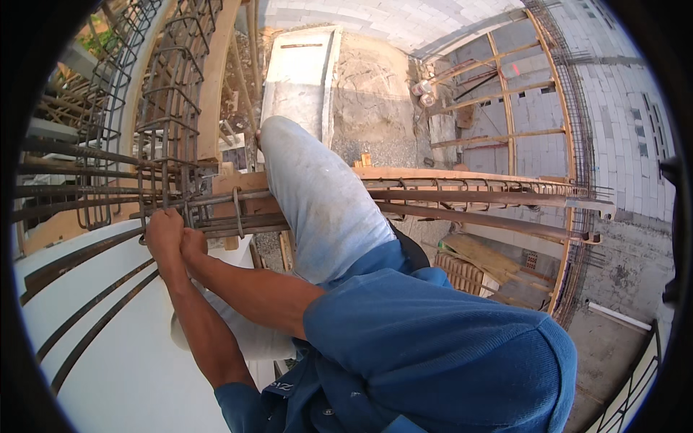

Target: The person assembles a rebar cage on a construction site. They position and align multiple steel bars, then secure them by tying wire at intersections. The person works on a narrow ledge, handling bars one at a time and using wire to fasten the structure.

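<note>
Steel bars (256, 223) left of the leg (325, 209) | left hand (164, 225) fisted against them, right hand (193, 244) curled just beside it; anything pinched is hidden | two pale buckets (421, 88) below, contents indistinct

The head-worn fisheye camera looks steeply down from above the person's shoulders, its round view rimmed in black. The blue knit shirt (440, 325) looms closest, lower right; the bare hands (164, 229) are near, left of centre; the sandy grey-brown ground (372, 86) lies far below, upper centre.
</note>
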Tool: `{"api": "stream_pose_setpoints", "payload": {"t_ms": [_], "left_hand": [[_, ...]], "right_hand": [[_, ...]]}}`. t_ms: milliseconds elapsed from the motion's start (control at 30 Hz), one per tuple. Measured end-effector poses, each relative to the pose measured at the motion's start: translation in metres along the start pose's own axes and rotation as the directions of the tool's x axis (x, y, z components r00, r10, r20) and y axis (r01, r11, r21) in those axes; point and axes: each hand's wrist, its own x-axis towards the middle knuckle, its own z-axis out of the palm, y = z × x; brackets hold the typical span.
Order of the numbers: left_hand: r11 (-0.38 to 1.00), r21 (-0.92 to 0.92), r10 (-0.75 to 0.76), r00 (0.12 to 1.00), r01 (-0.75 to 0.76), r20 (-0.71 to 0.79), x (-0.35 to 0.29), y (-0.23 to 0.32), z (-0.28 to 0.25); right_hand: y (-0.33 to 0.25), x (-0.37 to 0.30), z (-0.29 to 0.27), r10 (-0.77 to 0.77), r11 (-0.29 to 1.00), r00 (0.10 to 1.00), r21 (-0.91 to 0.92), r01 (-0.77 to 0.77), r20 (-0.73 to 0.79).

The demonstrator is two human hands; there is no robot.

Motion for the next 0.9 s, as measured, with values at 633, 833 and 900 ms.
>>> {"api": "stream_pose_setpoints", "payload": {"t_ms": [633, 833, 900], "left_hand": [[0.678, -0.735, -0.326, 0.888, -0.019, -0.324, -0.024, -0.048, -0.009], [0.173, -0.948, -0.422, 0.849, -0.269, -0.318, 0.001, -0.027, -0.027], [0.314, -0.909, -0.378, 0.842, -0.274, -0.384, 0.002, -0.032, -0.023]], "right_hand": [[0.158, -0.308, -0.398, 0.101, 0.99, 0.88, -0.039, -0.135, -0.464], [0.317, -0.269, -0.451, 0.288, 0.958, 0.482, 0.25, -0.141, -0.827], [0.34, -0.262, -0.455, 0.301, 0.945, 0.469, 0.327, -0.027, -0.83]]}}
